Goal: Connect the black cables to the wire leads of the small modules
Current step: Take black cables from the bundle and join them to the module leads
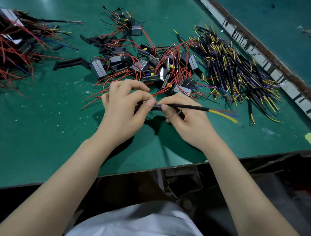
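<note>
I see my left hand [125,103] and right hand [184,119] meeting above the green table [41,145]. My right fingers pinch a black cable [187,107], its yellow and blue cores fanning out to the right. My left fingertips are curled and pinched on thin wire leads at the cable's near end; the module they belong to is hidden. The cable looks light and flexible, the bared cores delicate, so I judge holding the sheath near the end safest. More small modules [147,66] and cut cables [236,68] lie beyond. No readable writing.
</note>
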`<act>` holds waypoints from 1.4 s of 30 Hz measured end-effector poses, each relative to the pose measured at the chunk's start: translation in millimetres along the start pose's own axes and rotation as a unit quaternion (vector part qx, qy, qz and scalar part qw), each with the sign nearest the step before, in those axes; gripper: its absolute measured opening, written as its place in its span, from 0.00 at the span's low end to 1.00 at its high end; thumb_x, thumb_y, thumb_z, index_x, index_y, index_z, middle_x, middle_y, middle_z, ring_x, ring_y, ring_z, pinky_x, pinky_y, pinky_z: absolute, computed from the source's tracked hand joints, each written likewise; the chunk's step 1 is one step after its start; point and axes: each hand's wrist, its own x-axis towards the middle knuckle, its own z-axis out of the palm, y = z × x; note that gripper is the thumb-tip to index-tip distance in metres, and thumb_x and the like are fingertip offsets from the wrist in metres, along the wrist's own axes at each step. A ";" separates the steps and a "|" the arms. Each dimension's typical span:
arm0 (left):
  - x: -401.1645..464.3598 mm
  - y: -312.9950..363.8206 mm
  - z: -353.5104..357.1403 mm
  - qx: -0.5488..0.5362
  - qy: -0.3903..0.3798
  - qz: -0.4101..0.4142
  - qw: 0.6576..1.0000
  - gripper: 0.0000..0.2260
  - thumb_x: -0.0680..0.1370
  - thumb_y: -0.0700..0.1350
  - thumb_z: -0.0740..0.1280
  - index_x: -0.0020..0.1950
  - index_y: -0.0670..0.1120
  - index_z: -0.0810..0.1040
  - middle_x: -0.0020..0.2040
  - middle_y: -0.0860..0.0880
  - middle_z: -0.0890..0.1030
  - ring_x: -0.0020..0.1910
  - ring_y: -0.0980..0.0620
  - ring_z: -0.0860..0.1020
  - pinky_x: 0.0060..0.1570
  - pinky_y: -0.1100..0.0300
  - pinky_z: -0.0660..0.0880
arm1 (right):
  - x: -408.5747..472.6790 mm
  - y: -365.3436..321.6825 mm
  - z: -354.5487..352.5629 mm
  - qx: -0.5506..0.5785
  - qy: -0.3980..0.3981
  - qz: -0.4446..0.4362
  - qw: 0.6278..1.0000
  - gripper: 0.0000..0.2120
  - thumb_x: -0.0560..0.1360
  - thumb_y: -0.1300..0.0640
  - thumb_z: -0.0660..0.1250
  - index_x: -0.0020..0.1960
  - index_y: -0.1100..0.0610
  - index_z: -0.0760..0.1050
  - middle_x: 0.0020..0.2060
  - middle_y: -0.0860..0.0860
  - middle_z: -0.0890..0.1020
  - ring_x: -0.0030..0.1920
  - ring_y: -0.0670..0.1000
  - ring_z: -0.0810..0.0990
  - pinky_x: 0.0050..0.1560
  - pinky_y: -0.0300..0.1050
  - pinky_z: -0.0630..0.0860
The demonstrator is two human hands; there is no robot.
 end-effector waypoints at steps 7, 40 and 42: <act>16.3 3.6 -12.9 0.108 -0.065 0.054 0.991 0.06 0.76 0.52 0.67 0.44 0.53 0.83 0.55 0.57 0.76 0.62 0.48 0.64 0.49 0.59 0.49 | 0.7 1.7 0.3 -0.040 0.005 -0.050 0.998 0.06 0.78 0.66 0.63 0.51 0.64 0.79 0.43 0.55 0.79 0.43 0.48 0.76 0.46 0.37 0.72; 3.0 10.5 1.8 0.181 -0.013 0.118 0.976 0.07 0.77 0.44 0.63 0.45 0.44 0.79 0.54 0.50 0.78 0.57 0.49 0.65 0.48 0.53 0.58 | -0.1 -3.7 1.0 -0.009 0.023 0.076 0.997 0.06 0.80 0.55 0.61 0.48 0.52 0.76 0.36 0.40 0.76 0.34 0.47 0.79 0.38 0.38 0.74; 1.2 12.4 4.4 0.231 -0.011 0.133 0.964 0.04 0.74 0.39 0.63 0.44 0.43 0.78 0.53 0.49 0.79 0.57 0.48 0.67 0.48 0.51 0.59 | 0.0 -1.9 1.8 -0.047 0.020 0.075 0.996 0.08 0.80 0.55 0.61 0.49 0.55 0.78 0.37 0.39 0.74 0.36 0.47 0.77 0.38 0.40 0.71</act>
